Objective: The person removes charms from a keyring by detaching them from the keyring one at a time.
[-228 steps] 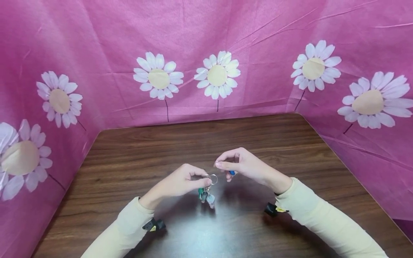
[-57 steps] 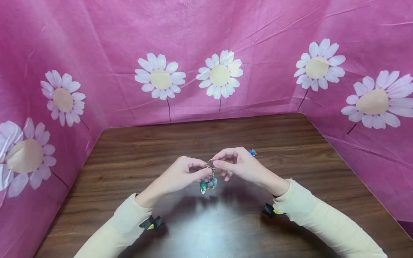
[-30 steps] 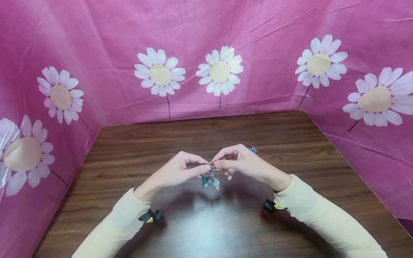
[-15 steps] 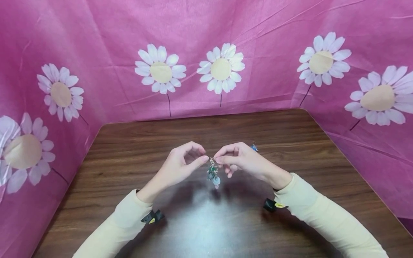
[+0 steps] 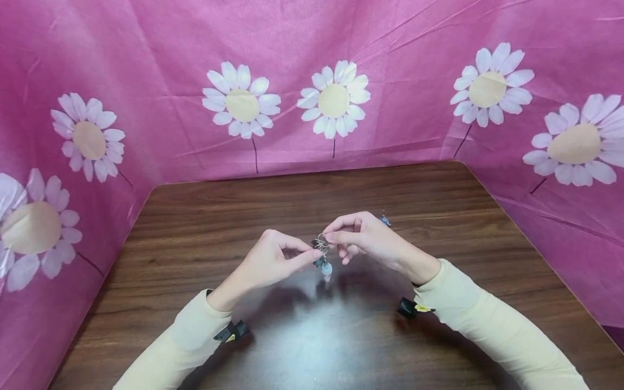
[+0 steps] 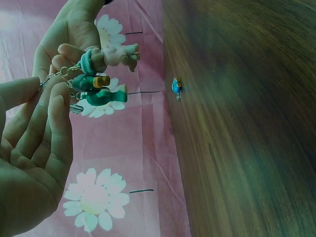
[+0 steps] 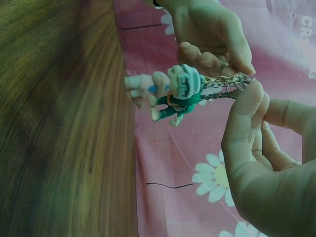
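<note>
Above the middle of the wooden table (image 5: 205, 216), both hands meet at a small metal key ring (image 5: 320, 242). My left hand (image 5: 314, 254) pinches it from the left and my right hand (image 5: 327, 237) from the right. Small figurine charms (image 5: 324, 266) in teal, green and pale pink hang on short chains below the ring. The left wrist view has the charms (image 6: 103, 74) between my left hand (image 6: 49, 91) and my right hand (image 6: 74, 34). In the right wrist view my right hand (image 7: 247, 94) pinches the chains beside the charms (image 7: 175, 94). A loose blue charm (image 5: 385, 219) lies on the table behind my right hand.
Pink cloth with white daisies (image 5: 333, 100) walls the table at the back, left and right. The blue charm (image 6: 176, 88) lies near the back edge in the left wrist view. Black wrist-camera straps (image 5: 411, 309) sit on both cream sleeves.
The blue charm that my right hand held earlier now lies on the table. In the last half second my left fingers have come back onto the ring, and the charms hang a little lower.
</note>
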Motion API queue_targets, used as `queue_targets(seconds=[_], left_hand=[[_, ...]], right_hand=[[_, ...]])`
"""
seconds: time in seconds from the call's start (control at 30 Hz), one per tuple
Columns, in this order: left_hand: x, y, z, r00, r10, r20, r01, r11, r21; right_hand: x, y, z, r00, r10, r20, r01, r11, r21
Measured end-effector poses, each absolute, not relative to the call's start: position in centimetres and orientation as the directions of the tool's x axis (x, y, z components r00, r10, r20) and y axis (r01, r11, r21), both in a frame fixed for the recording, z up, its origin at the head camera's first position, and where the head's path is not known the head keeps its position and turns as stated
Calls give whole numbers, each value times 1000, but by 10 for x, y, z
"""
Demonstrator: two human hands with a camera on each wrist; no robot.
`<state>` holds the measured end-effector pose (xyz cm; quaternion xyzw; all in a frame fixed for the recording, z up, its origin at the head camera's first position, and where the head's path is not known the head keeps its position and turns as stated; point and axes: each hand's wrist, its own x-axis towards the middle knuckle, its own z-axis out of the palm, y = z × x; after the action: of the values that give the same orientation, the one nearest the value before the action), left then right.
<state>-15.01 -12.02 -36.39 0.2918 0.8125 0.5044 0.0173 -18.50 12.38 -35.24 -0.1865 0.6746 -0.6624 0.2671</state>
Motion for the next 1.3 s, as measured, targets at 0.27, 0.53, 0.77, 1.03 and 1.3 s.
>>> queue_targets(seconds=[0.27, 0.53, 0.77, 1.03, 1.3], left_hand=[[-152, -119, -367, -848, 474, 237, 359, 186, 915], [-152, -120, -368, -862, 485, 143, 271, 203, 941], [-152, -119, -367, -857, 503, 111, 259, 236, 937], [-151, -120, -369, -847, 505, 168, 296, 186, 937], [-152, -121, -371, -835, 513, 200, 317, 149, 937]], right_hand=[[-185, 126, -352, -788, -604, -115, 95, 65, -993], [-186, 125, -353, -801, -590, -100, 62, 85, -994], [-185, 125, -353, -815, -573, -81, 38, 86, -996], [-186, 126, -353, -823, -562, -77, 42, 75, -996], [-186, 125, -352, -832, -550, -74, 55, 50, -997]])
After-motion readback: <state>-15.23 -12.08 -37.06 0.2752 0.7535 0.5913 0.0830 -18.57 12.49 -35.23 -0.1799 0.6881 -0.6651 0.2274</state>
